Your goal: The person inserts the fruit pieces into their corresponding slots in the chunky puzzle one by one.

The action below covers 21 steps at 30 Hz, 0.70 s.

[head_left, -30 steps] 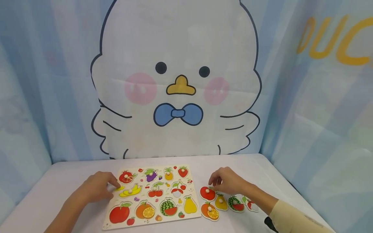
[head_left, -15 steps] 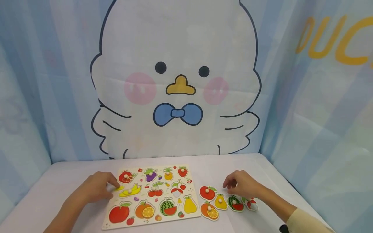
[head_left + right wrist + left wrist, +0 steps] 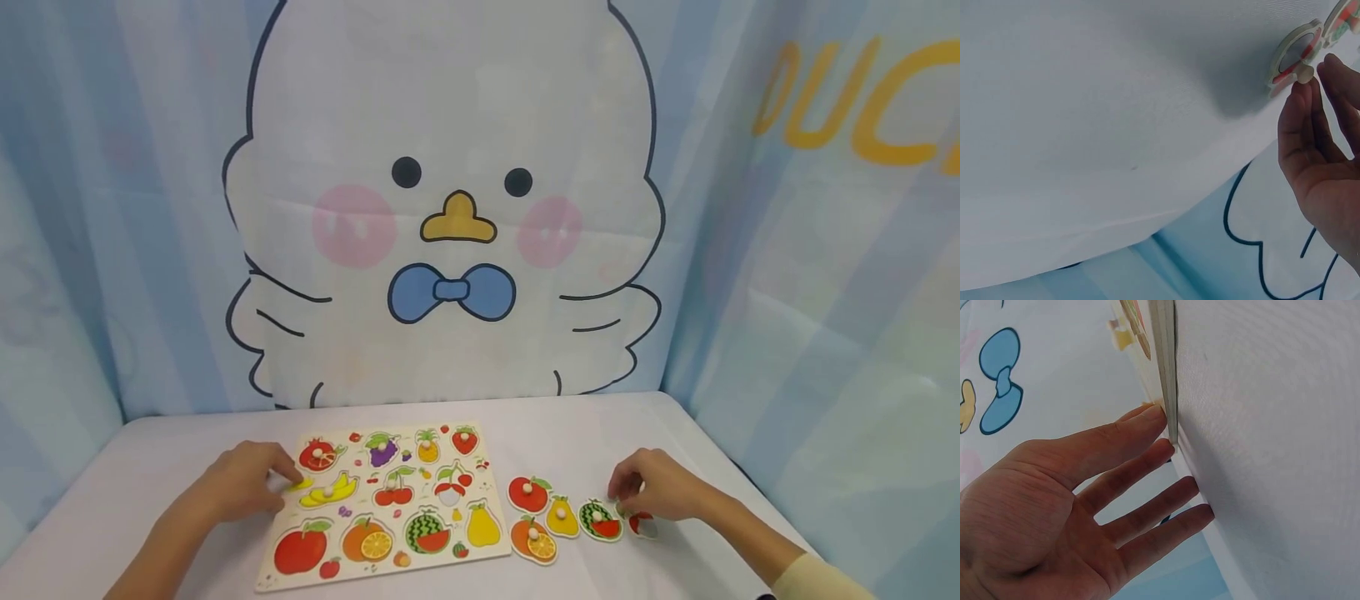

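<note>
A fruit peg puzzle board (image 3: 401, 569) lies flat on the table, with knobbed fruit pieces such as grapes (image 3: 383, 451) and bananas (image 3: 330, 493) in it. My left hand (image 3: 238, 481) rests at its left edge; the left wrist view has the thumb and index fingertips against the board's side, other fingers spread. At the right, my right hand (image 3: 662, 485) reaches over the red-and-white fruit piece (image 3: 646, 525), partly covering it. In the right wrist view its fingertips (image 3: 1307, 87) are right at the wooden knob (image 3: 1304, 73), the thumb slightly apart.
Loose beside the board lie an apple piece (image 3: 528, 495), an orange piece (image 3: 534, 542), a pear piece (image 3: 562, 517) and a watermelon piece (image 3: 600, 522). The white table (image 3: 581, 446) is enclosed by printed curtains (image 3: 457, 358).
My right hand has moved right, from above the apple piece, past the watermelon piece, down to the red-and-white fruit piece. My left hand keeps its place at the board. The head view shifts slightly.
</note>
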{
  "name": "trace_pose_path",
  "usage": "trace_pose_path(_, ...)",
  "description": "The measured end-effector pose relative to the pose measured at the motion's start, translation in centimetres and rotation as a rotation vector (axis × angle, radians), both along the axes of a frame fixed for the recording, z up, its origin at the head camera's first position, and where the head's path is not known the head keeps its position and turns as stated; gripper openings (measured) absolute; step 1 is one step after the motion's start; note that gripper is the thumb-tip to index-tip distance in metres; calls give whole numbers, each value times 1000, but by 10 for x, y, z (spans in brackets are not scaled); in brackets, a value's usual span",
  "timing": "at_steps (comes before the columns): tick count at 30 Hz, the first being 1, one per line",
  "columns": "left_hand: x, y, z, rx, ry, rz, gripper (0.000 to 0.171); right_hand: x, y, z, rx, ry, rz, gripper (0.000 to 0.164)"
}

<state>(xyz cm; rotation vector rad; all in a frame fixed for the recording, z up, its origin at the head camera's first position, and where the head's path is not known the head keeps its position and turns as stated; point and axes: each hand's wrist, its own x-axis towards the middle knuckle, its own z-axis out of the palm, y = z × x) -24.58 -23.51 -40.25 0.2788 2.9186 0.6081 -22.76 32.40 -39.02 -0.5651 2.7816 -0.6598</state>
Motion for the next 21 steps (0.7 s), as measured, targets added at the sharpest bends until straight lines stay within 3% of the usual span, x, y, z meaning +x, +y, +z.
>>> trace_pose_path(15, 0, -2, -2, 7, 6, -1, 28, 9, 15, -2, -13, -50, -17, 22)
trace_pose_path(21, 0, -1, -1, 15, 4, -2, 28, 9, 22, -7, -39, -29, -19, 23)
